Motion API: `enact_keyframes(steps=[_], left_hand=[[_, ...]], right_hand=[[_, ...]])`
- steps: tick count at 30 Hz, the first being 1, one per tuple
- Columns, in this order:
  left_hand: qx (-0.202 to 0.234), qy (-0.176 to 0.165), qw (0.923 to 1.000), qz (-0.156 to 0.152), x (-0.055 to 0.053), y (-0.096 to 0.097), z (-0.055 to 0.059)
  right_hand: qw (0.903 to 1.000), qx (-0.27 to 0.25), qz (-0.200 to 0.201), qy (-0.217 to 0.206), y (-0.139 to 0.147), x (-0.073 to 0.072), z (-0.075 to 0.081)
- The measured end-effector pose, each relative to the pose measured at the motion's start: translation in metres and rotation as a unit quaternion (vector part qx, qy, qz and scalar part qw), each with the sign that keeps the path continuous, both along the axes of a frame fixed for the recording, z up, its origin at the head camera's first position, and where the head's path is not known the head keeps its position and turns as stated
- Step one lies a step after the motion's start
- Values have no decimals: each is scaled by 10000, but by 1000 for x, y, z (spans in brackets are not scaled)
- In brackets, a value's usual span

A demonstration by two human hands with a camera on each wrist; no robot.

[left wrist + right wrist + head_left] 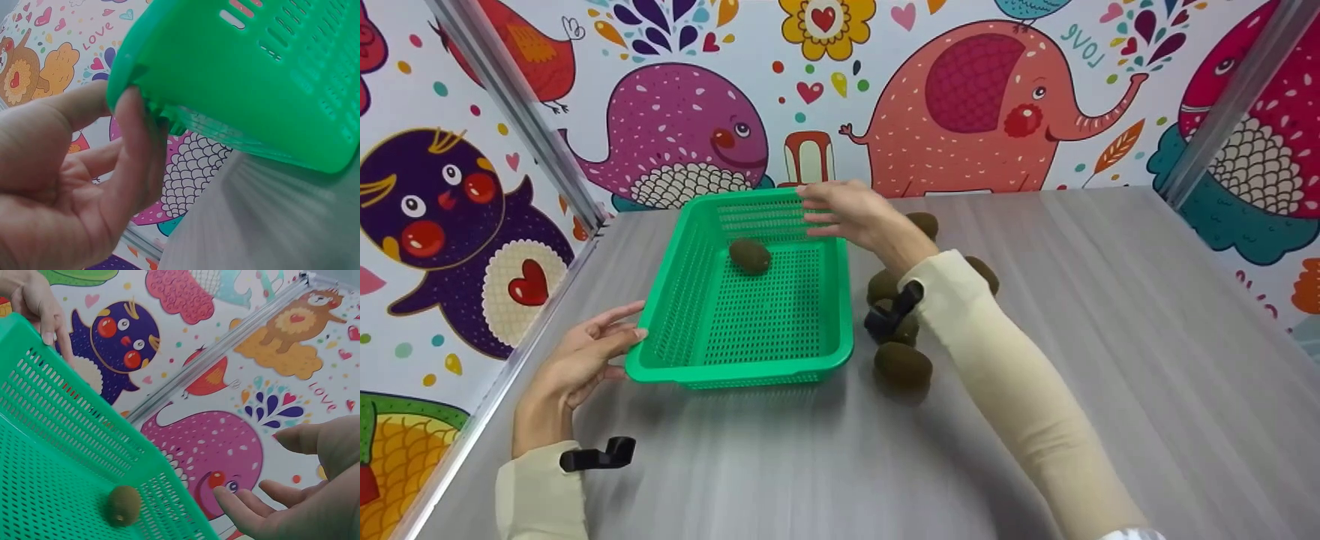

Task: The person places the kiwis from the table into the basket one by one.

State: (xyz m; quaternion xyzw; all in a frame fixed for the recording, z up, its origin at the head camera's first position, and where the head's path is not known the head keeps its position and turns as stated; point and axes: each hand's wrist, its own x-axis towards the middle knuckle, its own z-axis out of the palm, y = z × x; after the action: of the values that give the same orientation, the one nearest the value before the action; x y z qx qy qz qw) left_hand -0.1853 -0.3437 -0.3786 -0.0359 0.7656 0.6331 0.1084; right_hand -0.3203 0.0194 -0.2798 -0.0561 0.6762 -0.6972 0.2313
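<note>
A green slotted plastic basket sits over the grey table, with one brown kiwi inside toward the far left. My left hand pinches the basket's rim at its near left corner; the left wrist view shows the thumb and fingers on either side of the edge. Over the far right part of the basket, my right hand has its fingers spread and holds nothing. The right wrist view shows that hand apart from the rim. Several more kiwis lie right of the basket, partly hidden by my right forearm.
The grey table ends at a back wall printed with cartoon animals. A similar printed panel stands at the left, and metal posts mark the corners. Each wrist wears a small black camera mount.
</note>
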Motion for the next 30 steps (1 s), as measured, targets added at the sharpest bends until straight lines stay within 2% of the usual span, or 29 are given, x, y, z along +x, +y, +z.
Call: enact_keyframes(steps=[7,15,22,30], left_hand=[[229,5,9997,-26,0,0,-2],[189,88,9998,-67,-1,2,-1],[196,47,9997,-103,-1,0,-1],[65,44,9999,-102,-1,0,-2]], right_hand=[[9987,155,-40,480,32,16,13],[9950,287,-162,941,62,34,22],[9908,442,-194,1262,86,47,22],[9876,525,-305,1450,113,57,12]])
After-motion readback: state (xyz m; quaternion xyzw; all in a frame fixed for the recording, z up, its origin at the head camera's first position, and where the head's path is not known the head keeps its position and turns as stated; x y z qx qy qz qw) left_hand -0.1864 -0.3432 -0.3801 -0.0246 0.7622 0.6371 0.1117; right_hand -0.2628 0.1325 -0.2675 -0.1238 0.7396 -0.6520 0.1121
